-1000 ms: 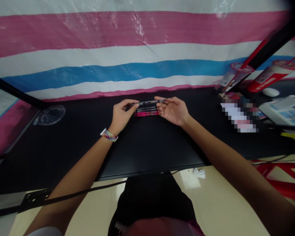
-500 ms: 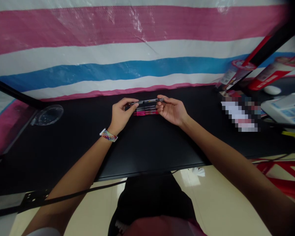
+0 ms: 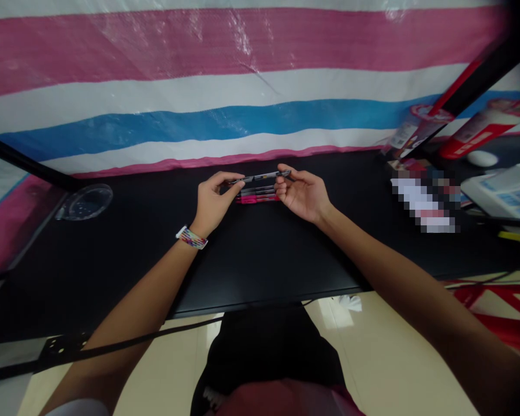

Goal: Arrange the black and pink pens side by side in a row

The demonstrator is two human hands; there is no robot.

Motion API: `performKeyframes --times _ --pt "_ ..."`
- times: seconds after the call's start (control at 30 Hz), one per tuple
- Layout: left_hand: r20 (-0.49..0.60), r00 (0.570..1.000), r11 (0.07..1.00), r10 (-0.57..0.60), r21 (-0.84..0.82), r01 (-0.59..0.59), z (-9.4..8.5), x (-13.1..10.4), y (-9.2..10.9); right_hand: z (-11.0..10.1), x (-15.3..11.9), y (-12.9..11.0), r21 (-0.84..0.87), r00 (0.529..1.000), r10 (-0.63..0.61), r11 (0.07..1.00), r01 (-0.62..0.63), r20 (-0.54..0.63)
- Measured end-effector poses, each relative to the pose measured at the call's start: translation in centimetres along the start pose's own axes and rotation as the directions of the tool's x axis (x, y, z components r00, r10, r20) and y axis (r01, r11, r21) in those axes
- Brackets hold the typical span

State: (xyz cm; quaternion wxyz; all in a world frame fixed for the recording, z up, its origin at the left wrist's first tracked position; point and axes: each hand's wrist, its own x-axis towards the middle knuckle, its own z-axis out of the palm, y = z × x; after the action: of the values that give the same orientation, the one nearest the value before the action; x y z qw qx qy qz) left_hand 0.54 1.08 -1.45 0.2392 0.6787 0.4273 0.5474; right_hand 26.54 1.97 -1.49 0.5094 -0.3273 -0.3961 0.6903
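Between my hands a slim dark-and-clear pen is held level, left to right. My left hand pinches its left end between thumb and forefinger. At the other end, my right hand grips the pen with thumb and forefinger, its other fingers curled loosely. Just below that pen, several more pens lie side by side on the black table. The nearest of these is a pink pen; the others look dark or clear. My fingers cover the ends of the row.
A clear plastic lid lies at the left. On the right stand a drink cup with a red straw and a red-and-white cup, near a white rounded object. A striped plastic sheet hangs behind the table.
The pen's right end has risen very slightly with my right fingers. My left hand stays in place, and the row of pens has not moved.
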Motion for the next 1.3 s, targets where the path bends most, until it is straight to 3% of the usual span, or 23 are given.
performKeyframes --times 0.6,0.7,0.83,0.97,1.1,1.3 --pt "0.003 1.0 1.0 -0.012 -0.018 0.012 0.0 0.0 -0.2 -0.1 0.0 -0.6 0.02 1.0 0.007 1.0 -0.008 0.018" --pt "0.001 1.0 1.0 -0.014 -0.027 0.014 -0.1 0.1 -0.5 -0.4 0.1 -0.7 -0.13 0.998 -0.065 0.989 0.065 0.005" --pt "0.019 1.0 1.0 -0.008 0.026 0.007 -0.2 0.2 -0.8 -1.3 0.7 -0.3 -0.51 0.941 -0.335 0.818 0.266 -0.047" --pt "0.057 0.998 0.995 -0.03 0.097 0.024 -0.3 0.4 -1.8 -2.3 1.5 0.1 -0.702 0.885 -0.465 0.629 0.334 0.005" --pt "0.044 0.997 0.987 -0.057 0.154 0.049 -0.3 0.7 -3.3 -2.8 2.1 0.6 -0.816 0.85 -0.52 0.455 0.356 0.081" --pt "0.095 0.984 0.937 -0.148 0.331 0.109 -0.3 0.7 -3.1 -2.9 2.3 1.1 -0.931 0.859 -0.491 0.227 0.286 0.145"
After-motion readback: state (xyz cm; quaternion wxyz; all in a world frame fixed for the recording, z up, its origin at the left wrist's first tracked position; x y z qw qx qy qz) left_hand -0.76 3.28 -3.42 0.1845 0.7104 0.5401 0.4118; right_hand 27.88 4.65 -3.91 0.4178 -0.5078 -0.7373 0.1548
